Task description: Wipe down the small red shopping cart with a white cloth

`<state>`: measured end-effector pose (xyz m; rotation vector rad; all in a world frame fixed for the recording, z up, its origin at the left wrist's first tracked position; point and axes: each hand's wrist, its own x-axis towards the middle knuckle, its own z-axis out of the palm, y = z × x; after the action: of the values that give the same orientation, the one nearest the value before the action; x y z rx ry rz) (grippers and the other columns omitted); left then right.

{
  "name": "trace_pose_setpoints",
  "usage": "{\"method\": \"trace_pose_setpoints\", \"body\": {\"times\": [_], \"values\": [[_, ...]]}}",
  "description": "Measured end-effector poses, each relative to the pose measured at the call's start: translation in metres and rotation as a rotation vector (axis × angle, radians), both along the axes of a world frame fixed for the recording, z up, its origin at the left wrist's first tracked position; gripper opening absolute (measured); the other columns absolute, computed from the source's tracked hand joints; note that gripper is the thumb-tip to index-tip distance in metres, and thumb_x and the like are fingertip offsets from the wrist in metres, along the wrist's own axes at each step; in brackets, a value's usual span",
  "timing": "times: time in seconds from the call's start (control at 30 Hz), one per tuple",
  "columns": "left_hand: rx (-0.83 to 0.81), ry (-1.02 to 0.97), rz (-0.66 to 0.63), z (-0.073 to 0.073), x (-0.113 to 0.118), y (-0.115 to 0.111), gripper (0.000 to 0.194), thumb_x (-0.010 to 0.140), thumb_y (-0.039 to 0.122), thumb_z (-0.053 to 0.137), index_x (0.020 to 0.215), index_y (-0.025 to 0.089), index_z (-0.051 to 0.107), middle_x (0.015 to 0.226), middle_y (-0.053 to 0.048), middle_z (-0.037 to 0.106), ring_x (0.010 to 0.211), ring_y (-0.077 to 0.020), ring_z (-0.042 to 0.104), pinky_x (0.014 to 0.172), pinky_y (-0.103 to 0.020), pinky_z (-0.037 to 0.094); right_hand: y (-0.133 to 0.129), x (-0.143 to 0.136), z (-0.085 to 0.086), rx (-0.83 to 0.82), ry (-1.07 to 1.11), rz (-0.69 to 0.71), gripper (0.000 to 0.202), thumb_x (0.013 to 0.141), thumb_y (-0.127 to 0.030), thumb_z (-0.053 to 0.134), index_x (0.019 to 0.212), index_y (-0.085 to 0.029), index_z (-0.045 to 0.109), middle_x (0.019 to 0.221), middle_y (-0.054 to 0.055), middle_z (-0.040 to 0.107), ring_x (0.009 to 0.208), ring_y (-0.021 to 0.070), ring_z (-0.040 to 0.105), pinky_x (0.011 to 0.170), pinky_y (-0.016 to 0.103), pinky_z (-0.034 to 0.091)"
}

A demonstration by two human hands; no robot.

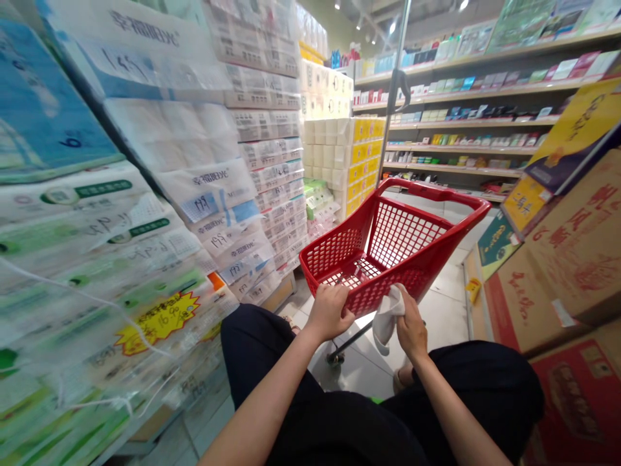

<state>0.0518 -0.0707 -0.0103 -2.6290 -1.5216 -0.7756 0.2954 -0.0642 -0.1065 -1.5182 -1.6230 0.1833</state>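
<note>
Gripping red shopping cart on tile floor by near edge, close to left corner, with left hand; pinching white cloth in right hand. Could tip or roll on wheels if pushed hard; could snag cloth in side holes.

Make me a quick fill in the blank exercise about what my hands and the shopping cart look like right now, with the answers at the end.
1. The shopping cart is coloured ____.
2. The left hand grips the cart's ____.
3. The right hand holds a white ____.
4. The starburst price sign on the packs to the left is ____.

Missing words: red; rim; cloth; yellow.
</note>
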Motion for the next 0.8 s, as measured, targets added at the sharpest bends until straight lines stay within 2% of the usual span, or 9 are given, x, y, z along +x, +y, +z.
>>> {"method": "trace_pose_setpoints", "body": {"times": [0.07, 0.2, 0.33, 0.4, 0.47, 0.53, 0.6, 0.7, 0.8], "values": [[-0.008, 0.000, -0.004, 0.001, 0.000, 0.000, 0.018, 0.070, 0.022, 0.053, 0.088, 0.021, 0.049, 0.089, -0.005, 0.060, 0.087, -0.0236, 0.054, 0.086, -0.038, 0.036, 0.008, 0.003, 0.006, 0.009, 0.017, -0.041, 0.059, 0.091, -0.024, 0.032, 0.150, -0.032, 0.030, 0.150, 0.001, 0.040, 0.136, 0.0193, 0.040, 0.111, 0.041, 0.037], [-0.006, -0.005, -0.005, 0.001, 0.000, 0.000, 0.020, 0.070, 0.021, 0.053, 0.089, 0.021, 0.049, 0.090, -0.006, 0.060, 0.088, -0.0241, 0.054, 0.086, -0.038, 0.036, 0.022, 0.006, 0.014, -0.001, 0.034, -0.039, 0.056, 0.089, -0.024, 0.036, 0.144, -0.029, 0.040, 0.148, 0.003, 0.041, 0.134, 0.0210, 0.040, 0.111, 0.041, 0.036], [0.000, -0.013, -0.004, -0.001, 0.000, 0.001, 0.021, 0.070, 0.022, 0.053, 0.091, 0.021, 0.050, 0.089, -0.005, 0.060, 0.087, -0.0236, 0.054, 0.086, -0.038, 0.036, 0.024, 0.003, 0.010, 0.061, 0.193, -0.041, 0.048, 0.087, -0.028, 0.041, 0.134, -0.025, 0.047, 0.134, 0.007, 0.053, 0.123, 0.0228, 0.050, 0.105, 0.042, 0.039], [-0.005, -0.014, -0.004, -0.002, 0.000, 0.001, 0.021, 0.071, 0.022, 0.052, 0.091, 0.021, 0.050, 0.089, -0.005, 0.060, 0.087, -0.0238, 0.054, 0.086, -0.038, 0.035, 0.023, 0.004, 0.005, 0.050, 0.328, -0.141, 0.043, 0.085, -0.032, 0.045, 0.127, -0.023, 0.049, 0.120, 0.008, 0.060, 0.108, 0.0232, 0.058, 0.094, 0.040, 0.046], [-0.007, -0.014, -0.008, -0.002, -0.001, 0.001, 0.021, 0.071, 0.021, 0.052, 0.092, 0.021, 0.050, 0.089, -0.005, 0.060, 0.087, -0.0240, 0.054, 0.086, -0.038, 0.035, 0.025, 0.009, 0.003, 0.056, 0.453, -0.306, 0.041, 0.085, -0.037, 0.049, 0.122, -0.022, 0.050, 0.111, 0.007, 0.062, 0.097, 0.0221, 0.060, 0.085, 0.037, 0.048], [-0.006, -0.011, -0.013, -0.001, -0.001, 0.001, 0.021, 0.070, 0.021, 0.052, 0.092, 0.021, 0.050, 0.089, -0.005, 0.060, 0.087, -0.0239, 0.054, 0.086, -0.038, 0.035, 0.032, 0.018, 0.005, 0.124, 0.524, -0.439, 0.041, 0.083, -0.039, 0.053, 0.120, -0.021, 0.050, 0.109, 0.008, 0.061, 0.095, 0.0213, 0.059, 0.085, 0.036, 0.047], [-0.007, -0.009, -0.014, -0.001, 0.000, 0.001, 0.022, 0.070, 0.021, 0.052, 0.093, 0.021, 0.051, 0.089, -0.006, 0.060, 0.087, -0.0240, 0.054, 0.086, -0.038, 0.035, 0.043, 0.028, 0.012, 0.217, 0.550, -0.485, 0.044, 0.083, -0.040, 0.055, 0.120, -0.019, 0.049, 0.111, 0.009, 0.059, 0.097, 0.0210, 0.058, 0.088, 0.036, 0.046], [-0.012, -0.008, -0.015, 0.000, 0.001, 0.001, 0.024, 0.071, 0.021, 0.052, 0.094, 0.021, 0.051, 0.090, -0.006, 0.060, 0.088, -0.0245, 0.054, 0.086, -0.039, 0.035, 0.059, 0.033, 0.021, 0.280, 0.529, -0.385, 0.047, 0.088, -0.041, 0.045, 0.128, -0.016, 0.046, 0.122, 0.013, 0.055, 0.106, 0.0222, 0.056, 0.094, 0.039, 0.045], [-0.012, -0.009, -0.015, 0.001, 0.003, 0.000, 0.022, 0.071, 0.021, 0.053, 0.093, 0.021, 0.051, 0.090, -0.006, 0.060, 0.088, -0.0247, 0.054, 0.086, -0.039, 0.035, 0.066, 0.018, 0.019, 0.213, 0.341, -0.193, 0.053, 0.094, -0.041, 0.033, 0.141, -0.017, 0.037, 0.139, 0.015, 0.045, 0.127, 0.0263, 0.044, 0.106, 0.045, 0.035]]}}
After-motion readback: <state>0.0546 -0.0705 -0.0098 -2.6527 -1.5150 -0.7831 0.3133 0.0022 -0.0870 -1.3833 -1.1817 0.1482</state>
